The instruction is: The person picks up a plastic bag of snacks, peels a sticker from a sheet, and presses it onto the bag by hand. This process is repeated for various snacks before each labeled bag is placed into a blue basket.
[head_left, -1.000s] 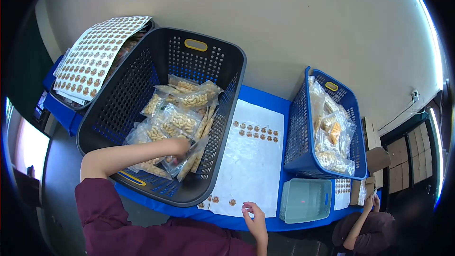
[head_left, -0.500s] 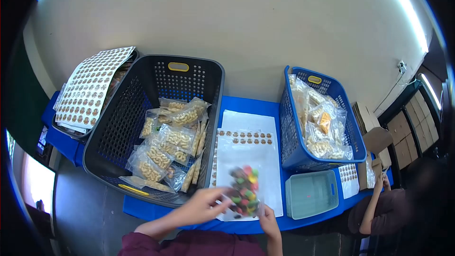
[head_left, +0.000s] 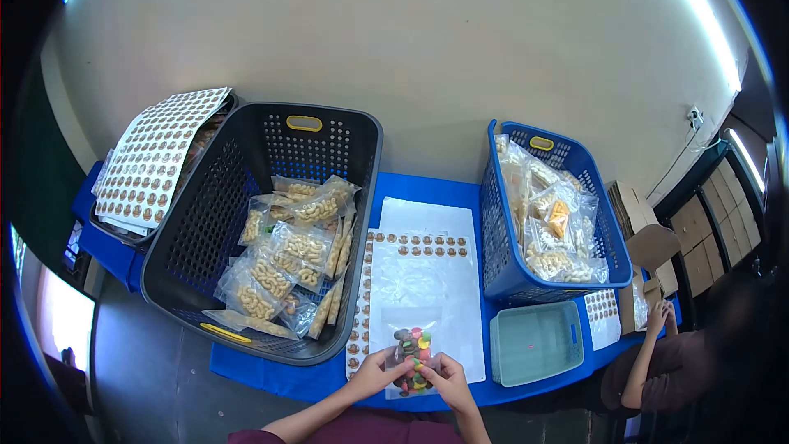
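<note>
Both my hands grip a clear plastic bag of colourful candies (head_left: pixel 413 339) over the sticker sheet's near end. My left hand (head_left: pixel 380 374) pinches the bag's left side, and my right hand (head_left: pixel 448 380) has its thumb and fingers on the right side. Red, yellow, green and dark pieces show through the plastic. Underneath lies a white sticker sheet (head_left: pixel 444 288) with a couple of rows of round brown stickers left at its far end. Another sheet with round stickers (head_left: pixel 358 337) sticks out along its left edge.
A black basket (head_left: pixel 185 279) with bags of cashew-like nuts stands left, a blue basket (head_left: pixel 509 255) with more bags right. Nearer me is a pale green tub (head_left: pixel 538 345). Sticker sheets (head_left: pixel 156 160) cover a container far left. A co-worker's hands (head_left: pixel 660 316) are by cardboard boxes at right.
The candy bag has come lower and nearer to me, and it is steadier now. Both hands have closed in on its two sides, with the right hand shifted left and up.
</note>
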Demonstrator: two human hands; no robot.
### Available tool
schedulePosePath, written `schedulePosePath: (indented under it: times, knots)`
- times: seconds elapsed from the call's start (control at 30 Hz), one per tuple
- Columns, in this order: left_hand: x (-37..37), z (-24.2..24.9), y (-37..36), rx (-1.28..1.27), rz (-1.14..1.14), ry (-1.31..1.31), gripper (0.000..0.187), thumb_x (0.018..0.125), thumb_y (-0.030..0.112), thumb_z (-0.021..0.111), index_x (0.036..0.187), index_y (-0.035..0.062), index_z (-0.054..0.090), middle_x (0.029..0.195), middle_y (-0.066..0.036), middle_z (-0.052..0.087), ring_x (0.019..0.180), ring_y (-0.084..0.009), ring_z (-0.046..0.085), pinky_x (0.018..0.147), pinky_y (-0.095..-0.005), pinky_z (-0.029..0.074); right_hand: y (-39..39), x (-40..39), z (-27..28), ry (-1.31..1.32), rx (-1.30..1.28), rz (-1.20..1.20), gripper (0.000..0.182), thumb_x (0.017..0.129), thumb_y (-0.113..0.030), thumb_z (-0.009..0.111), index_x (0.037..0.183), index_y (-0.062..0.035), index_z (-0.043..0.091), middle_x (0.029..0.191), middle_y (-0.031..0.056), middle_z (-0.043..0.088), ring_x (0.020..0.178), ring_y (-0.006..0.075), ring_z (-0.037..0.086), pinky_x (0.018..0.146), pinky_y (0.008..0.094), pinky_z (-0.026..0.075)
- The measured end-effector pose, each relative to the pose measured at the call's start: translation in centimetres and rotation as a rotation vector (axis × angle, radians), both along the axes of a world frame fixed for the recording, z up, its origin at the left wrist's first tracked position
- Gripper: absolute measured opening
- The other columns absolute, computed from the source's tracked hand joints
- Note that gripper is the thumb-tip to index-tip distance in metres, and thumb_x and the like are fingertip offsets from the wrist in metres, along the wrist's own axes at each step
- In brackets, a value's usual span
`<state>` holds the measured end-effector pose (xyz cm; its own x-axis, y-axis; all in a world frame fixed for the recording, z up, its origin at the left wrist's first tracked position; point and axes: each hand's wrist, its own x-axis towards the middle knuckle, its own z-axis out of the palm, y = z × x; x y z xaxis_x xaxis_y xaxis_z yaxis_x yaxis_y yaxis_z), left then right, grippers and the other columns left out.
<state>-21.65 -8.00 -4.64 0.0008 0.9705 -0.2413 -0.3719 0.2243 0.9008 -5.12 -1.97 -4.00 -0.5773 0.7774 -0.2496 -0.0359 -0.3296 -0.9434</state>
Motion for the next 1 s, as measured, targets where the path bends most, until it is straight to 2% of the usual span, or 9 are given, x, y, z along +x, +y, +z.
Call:
schedulePosePath:
  times: [0.2, 0.33, 0.37, 0.53, 0.6, 0.67, 0.8, 0.9, 1.0]
  knots:
    - [0.4, -0.6, 3.0, 0.028, 0.232, -0.002, 0.025, 0.086, 0.019, 0.055, 0.100, -0.0006, 0.055, 0.074, -0.001, 0.057, 0.063, -0.0058, 0.053, 0.053, -0.0191, 0.045, 3.7, -1.6, -1.7, 0.030, 0.102, 0.054, 0.013, 0.083, -0.012, 0.058, 0.077, -0.0055, 0.049, 0.073, -0.0009, 0.054, 0.068, 0.0042, 0.051, 0.059, 0.0195, 0.042]
    - [0.0, -1.5, 3.4, 0.002, 0.390, 0.095, 0.025, 0.086, 0.018, 0.054, 0.101, -0.0011, 0.054, 0.076, -0.002, 0.058, 0.063, -0.0061, 0.054, 0.053, -0.0191, 0.044, 8.0, -2.8, -6.5, -0.045, -0.048, 0.370, 0.031, 0.091, -0.027, 0.044, 0.105, -0.0010, 0.050, 0.090, 0.0024, 0.053, 0.080, 0.0105, 0.050, 0.073, 0.0237, 0.042]
    - [-0.2, -2.3, 3.5, -0.002, 0.416, 0.122, 0.024, 0.086, 0.018, 0.054, 0.101, -0.0008, 0.055, 0.076, -0.002, 0.059, 0.061, -0.0066, 0.054, 0.053, -0.0193, 0.045, 9.3, -3.0, -8.3, -0.034, -0.070, 0.501, 0.048, 0.091, -0.037, 0.039, 0.124, -0.0015, 0.037, 0.105, 0.0067, 0.051, 0.091, 0.0147, 0.050, 0.082, 0.0281, 0.041]
    - [-0.2, -2.1, 3.0, -0.123, 0.557, 0.320, 0.023, 0.085, 0.019, 0.056, 0.096, -0.0019, 0.057, 0.073, -0.003, 0.060, 0.058, -0.0068, 0.054, 0.051, -0.0197, 0.046, 16.7, -7.6, -13.7, -0.270, -0.098, 0.907, 0.063, 0.085, -0.049, 0.043, 0.128, -0.0047, 0.030, 0.114, 0.0111, 0.048, 0.095, 0.0195, 0.052, 0.082, 0.0320, 0.043]
    - [-0.5, -2.2, 2.8, -0.084, 0.609, 0.219, 0.024, 0.084, 0.019, 0.057, 0.094, -0.0024, 0.058, 0.071, -0.003, 0.060, 0.057, -0.0064, 0.055, 0.051, -0.0198, 0.046, 19.9, -10.8, -14.9, -0.488, -0.145, 0.684, 0.061, 0.084, -0.047, 0.047, 0.124, -0.0028, 0.037, 0.107, 0.0142, 0.053, 0.090, 0.0212, 0.054, 0.076, 0.0322, 0.045]
    - [0.0, -2.2, 2.5, -0.137, 0.606, 0.326, 0.025, 0.084, 0.019, 0.058, 0.096, -0.0024, 0.058, 0.072, -0.003, 0.061, 0.059, -0.0062, 0.055, 0.052, -0.0201, 0.046, 24.3, -13.6, -21.6, -0.570, 0.522, 0.426, 0.052, 0.081, -0.038, 0.054, 0.116, 0.0008, 0.045, 0.096, 0.0180, 0.057, 0.085, 0.0218, 0.056, 0.071, 0.0328, 0.046]
    - [1.2, -2.9, 2.0, -0.196, 0.564, 0.364, 0.028, 0.083, 0.019, 0.059, 0.101, -0.0022, 0.057, 0.073, -0.005, 0.062, 0.059, -0.0066, 0.056, 0.050, -0.0205, 0.045, 31.4, -16.8, -25.8, -0.726, 0.522, 0.132, 0.042, 0.073, -0.018, 0.063, 0.108, 0.0011, 0.049, 0.095, 0.0224, 0.056, 0.091, 0.0281, 0.054, 0.077, 0.0356, 0.044]
    - [1.9, -1.9, 1.7, -0.265, 0.532, 0.435, 0.028, 0.083, 0.020, 0.059, 0.100, -0.0017, 0.057, 0.073, -0.005, 0.062, 0.059, -0.0068, 0.056, 0.050, -0.0207, 0.046, 29.7, -16.5, -25.9, -0.682, 0.851, -0.062, 0.046, 0.067, -0.010, 0.066, 0.108, -0.0012, 0.049, 0.101, 0.0215, 0.050, 0.097, 0.0333, 0.049, 0.082, 0.0376, 0.042]
    - [2.1, -1.6, 1.3, -0.229, 0.586, 0.289, 0.027, 0.085, 0.020, 0.056, 0.101, -0.0021, 0.056, 0.075, -0.005, 0.061, 0.062, -0.0071, 0.056, 0.051, -0.0206, 0.046, 28.1, -16.2, -24.4, -0.754, 0.861, 0.002, 0.043, 0.064, -0.005, 0.067, 0.102, 0.0015, 0.048, 0.103, 0.0194, 0.044, 0.098, 0.0348, 0.045, 0.082, 0.0391, 0.041]
